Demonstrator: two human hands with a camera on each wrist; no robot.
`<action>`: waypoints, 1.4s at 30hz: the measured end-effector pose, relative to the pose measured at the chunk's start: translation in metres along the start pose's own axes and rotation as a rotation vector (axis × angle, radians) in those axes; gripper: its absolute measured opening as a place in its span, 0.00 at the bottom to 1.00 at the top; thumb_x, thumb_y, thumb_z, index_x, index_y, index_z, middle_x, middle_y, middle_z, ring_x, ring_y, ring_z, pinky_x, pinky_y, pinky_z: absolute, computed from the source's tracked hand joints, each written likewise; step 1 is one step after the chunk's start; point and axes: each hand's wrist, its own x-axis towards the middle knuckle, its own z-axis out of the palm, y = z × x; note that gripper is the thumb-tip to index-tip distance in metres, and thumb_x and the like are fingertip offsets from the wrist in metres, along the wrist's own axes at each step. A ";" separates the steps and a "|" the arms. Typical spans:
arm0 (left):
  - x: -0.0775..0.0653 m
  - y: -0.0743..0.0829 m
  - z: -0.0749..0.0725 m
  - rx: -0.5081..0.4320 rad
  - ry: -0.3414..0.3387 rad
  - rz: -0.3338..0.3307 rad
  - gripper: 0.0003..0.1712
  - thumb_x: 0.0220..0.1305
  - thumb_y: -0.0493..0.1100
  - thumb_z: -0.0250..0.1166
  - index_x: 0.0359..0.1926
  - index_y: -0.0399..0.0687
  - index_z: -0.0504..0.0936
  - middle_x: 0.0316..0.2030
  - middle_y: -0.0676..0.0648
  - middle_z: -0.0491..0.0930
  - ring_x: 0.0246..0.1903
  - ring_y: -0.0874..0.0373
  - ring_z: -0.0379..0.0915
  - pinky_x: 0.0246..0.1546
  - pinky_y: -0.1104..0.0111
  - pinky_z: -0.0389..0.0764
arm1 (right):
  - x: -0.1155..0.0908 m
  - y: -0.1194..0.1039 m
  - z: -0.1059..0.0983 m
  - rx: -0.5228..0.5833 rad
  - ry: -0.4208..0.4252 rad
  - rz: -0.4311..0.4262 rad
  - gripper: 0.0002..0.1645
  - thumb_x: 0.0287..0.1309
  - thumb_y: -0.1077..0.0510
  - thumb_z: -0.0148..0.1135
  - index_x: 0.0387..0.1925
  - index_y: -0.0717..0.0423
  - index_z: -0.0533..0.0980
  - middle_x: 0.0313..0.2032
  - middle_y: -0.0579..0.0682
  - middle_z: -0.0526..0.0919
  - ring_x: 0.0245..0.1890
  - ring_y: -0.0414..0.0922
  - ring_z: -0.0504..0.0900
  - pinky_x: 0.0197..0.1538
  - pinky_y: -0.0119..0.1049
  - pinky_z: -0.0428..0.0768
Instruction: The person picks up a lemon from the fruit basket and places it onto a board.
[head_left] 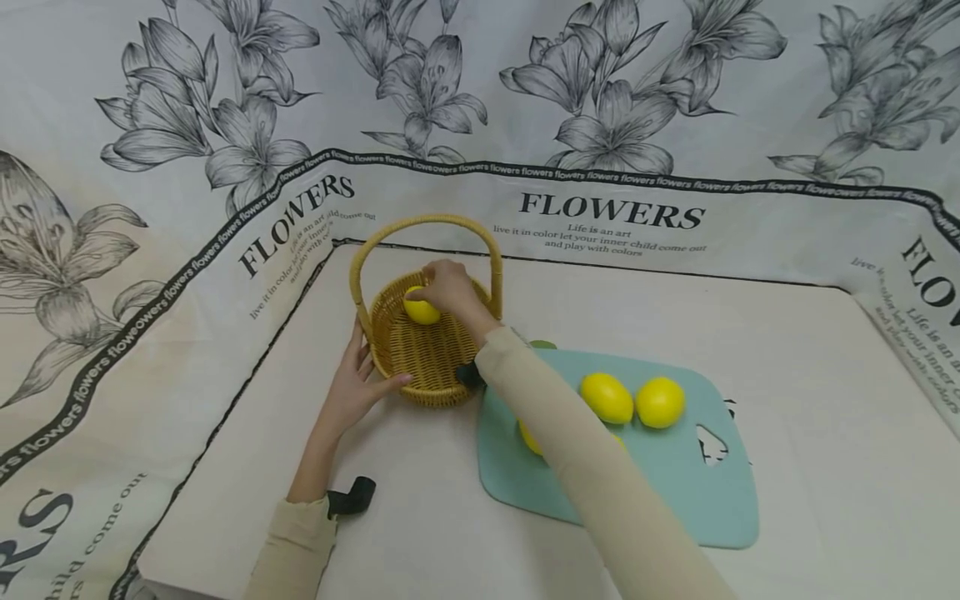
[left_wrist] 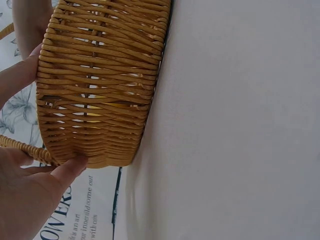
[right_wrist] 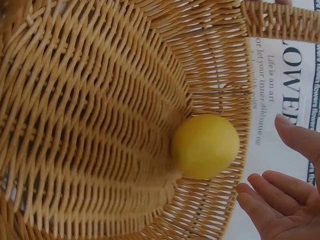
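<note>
A wicker basket (head_left: 431, 358) with a tall arched handle stands on the table. My left hand (head_left: 352, 387) holds its side at the rim; in the left wrist view, the thumb and fingers of my left hand (left_wrist: 35, 195) spread along the weave. Inside the basket, a single yellow lemon (right_wrist: 206, 146) lies against the far wall. My right hand (head_left: 453, 292) is over the basket's far rim and overlaps the lemon in the head view. From the right wrist, the fingers of my right hand (right_wrist: 275, 200) show extended and apart from the lemon.
Right of the basket lies a light-blue cutting board (head_left: 675, 500) bearing several lemons (head_left: 660, 402), some partly hidden by my right sleeve (head_left: 592, 467). A small green piece (head_left: 542, 344) shows at the board's far edge. Flower-printed cloth (head_left: 615, 221) borders the table.
</note>
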 end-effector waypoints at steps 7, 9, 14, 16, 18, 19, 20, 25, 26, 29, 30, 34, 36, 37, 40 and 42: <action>0.003 -0.012 0.000 0.029 0.015 0.015 0.67 0.54 0.38 0.74 0.75 0.68 0.30 0.75 0.53 0.30 0.72 0.45 0.40 0.70 0.57 0.55 | 0.007 0.007 0.011 0.011 0.028 0.061 0.35 0.58 0.51 0.68 0.62 0.64 0.71 0.61 0.58 0.74 0.57 0.53 0.74 0.55 0.42 0.78; 0.003 -0.012 0.000 0.032 0.015 0.017 0.67 0.54 0.38 0.74 0.75 0.68 0.30 0.75 0.53 0.30 0.72 0.45 0.40 0.70 0.57 0.55 | 0.007 0.008 0.014 0.033 0.027 0.075 0.35 0.58 0.52 0.68 0.62 0.64 0.71 0.61 0.58 0.74 0.57 0.52 0.74 0.55 0.42 0.78; 0.003 -0.012 -0.001 0.035 0.020 0.018 0.68 0.54 0.38 0.74 0.75 0.66 0.30 0.75 0.52 0.30 0.72 0.45 0.40 0.70 0.58 0.55 | 0.008 0.010 0.020 0.106 0.035 0.118 0.35 0.58 0.54 0.69 0.63 0.64 0.70 0.62 0.58 0.72 0.60 0.53 0.72 0.58 0.41 0.77; 0.003 -0.012 -0.002 0.034 0.022 0.014 0.68 0.53 0.38 0.74 0.75 0.67 0.30 0.75 0.52 0.30 0.72 0.46 0.40 0.70 0.59 0.56 | 0.010 0.010 0.022 0.117 0.040 0.133 0.36 0.57 0.55 0.69 0.64 0.65 0.69 0.62 0.59 0.72 0.61 0.53 0.71 0.58 0.42 0.76; 0.003 -0.012 -0.002 0.033 0.024 0.009 0.68 0.53 0.38 0.74 0.75 0.67 0.30 0.75 0.52 0.31 0.72 0.46 0.40 0.70 0.59 0.56 | 0.011 0.010 0.023 0.121 0.042 0.146 0.36 0.57 0.55 0.69 0.64 0.65 0.69 0.62 0.59 0.71 0.61 0.53 0.71 0.58 0.42 0.77; 0.003 -0.012 -0.002 0.032 0.023 0.010 0.68 0.53 0.38 0.74 0.75 0.67 0.29 0.75 0.52 0.31 0.72 0.45 0.40 0.70 0.58 0.56 | 0.011 0.009 0.024 0.117 0.044 0.151 0.36 0.57 0.55 0.69 0.64 0.64 0.69 0.62 0.59 0.71 0.61 0.53 0.71 0.58 0.41 0.77; 0.003 -0.013 -0.002 0.030 0.024 0.012 0.68 0.53 0.37 0.74 0.75 0.67 0.29 0.75 0.51 0.31 0.72 0.45 0.41 0.70 0.58 0.56 | 0.012 0.009 0.024 0.112 0.046 0.156 0.36 0.57 0.54 0.69 0.64 0.64 0.69 0.62 0.59 0.72 0.60 0.53 0.71 0.58 0.41 0.77; 0.004 -0.015 -0.001 0.024 0.016 0.018 0.68 0.53 0.37 0.74 0.75 0.65 0.30 0.75 0.51 0.30 0.72 0.43 0.40 0.70 0.57 0.55 | 0.013 0.010 0.026 0.068 0.052 0.172 0.35 0.57 0.54 0.69 0.62 0.64 0.71 0.59 0.58 0.74 0.58 0.52 0.73 0.56 0.41 0.78; 0.004 -0.015 -0.001 0.025 0.015 0.018 0.68 0.53 0.37 0.74 0.75 0.65 0.30 0.75 0.51 0.30 0.72 0.43 0.40 0.71 0.57 0.54 | 0.013 0.011 0.026 0.058 0.053 0.174 0.35 0.57 0.54 0.69 0.62 0.64 0.71 0.59 0.58 0.75 0.58 0.52 0.74 0.57 0.41 0.78; 0.004 -0.015 0.000 0.030 0.013 0.020 0.68 0.54 0.38 0.74 0.75 0.64 0.30 0.75 0.50 0.30 0.72 0.42 0.40 0.71 0.57 0.54 | 0.012 0.012 0.026 0.038 0.055 0.181 0.33 0.56 0.54 0.70 0.59 0.65 0.73 0.56 0.59 0.77 0.54 0.51 0.76 0.54 0.41 0.79; 0.004 -0.015 0.000 0.032 0.013 0.021 0.68 0.54 0.38 0.74 0.75 0.64 0.30 0.75 0.50 0.30 0.72 0.42 0.40 0.71 0.57 0.54 | 0.012 0.012 0.026 0.034 0.057 0.183 0.32 0.55 0.54 0.71 0.58 0.65 0.74 0.55 0.58 0.78 0.52 0.51 0.77 0.53 0.41 0.79; 0.005 -0.016 0.001 0.037 0.016 0.026 0.68 0.53 0.38 0.74 0.75 0.66 0.30 0.75 0.50 0.31 0.72 0.42 0.41 0.70 0.57 0.56 | 0.010 0.013 0.024 0.039 0.055 0.184 0.27 0.54 0.55 0.72 0.52 0.66 0.76 0.49 0.59 0.80 0.47 0.50 0.78 0.50 0.42 0.79; 0.006 -0.016 0.001 0.038 0.018 0.031 0.68 0.53 0.37 0.74 0.75 0.65 0.30 0.75 0.49 0.31 0.72 0.41 0.41 0.70 0.56 0.56 | 0.010 0.013 0.024 0.036 0.046 0.176 0.26 0.54 0.55 0.71 0.51 0.66 0.76 0.48 0.59 0.80 0.46 0.50 0.78 0.50 0.42 0.79; 0.005 -0.016 0.001 0.039 0.020 0.032 0.68 0.53 0.37 0.74 0.76 0.65 0.30 0.75 0.49 0.31 0.72 0.41 0.41 0.70 0.56 0.56 | 0.010 0.013 0.024 0.034 0.041 0.173 0.27 0.55 0.54 0.71 0.52 0.66 0.76 0.49 0.59 0.80 0.46 0.50 0.78 0.50 0.41 0.79; 0.005 -0.017 0.000 0.045 0.024 0.033 0.68 0.53 0.36 0.74 0.76 0.63 0.30 0.75 0.47 0.31 0.72 0.40 0.41 0.70 0.55 0.55 | 0.011 0.015 0.027 0.056 0.027 0.168 0.30 0.57 0.55 0.70 0.57 0.65 0.74 0.53 0.59 0.78 0.50 0.50 0.77 0.53 0.41 0.79; 0.005 -0.017 0.000 0.049 0.026 0.031 0.68 0.53 0.35 0.74 0.76 0.61 0.30 0.75 0.46 0.31 0.71 0.39 0.41 0.70 0.55 0.55 | 0.013 0.018 0.029 0.080 0.019 0.168 0.32 0.58 0.55 0.69 0.61 0.65 0.72 0.57 0.58 0.76 0.54 0.50 0.76 0.55 0.41 0.78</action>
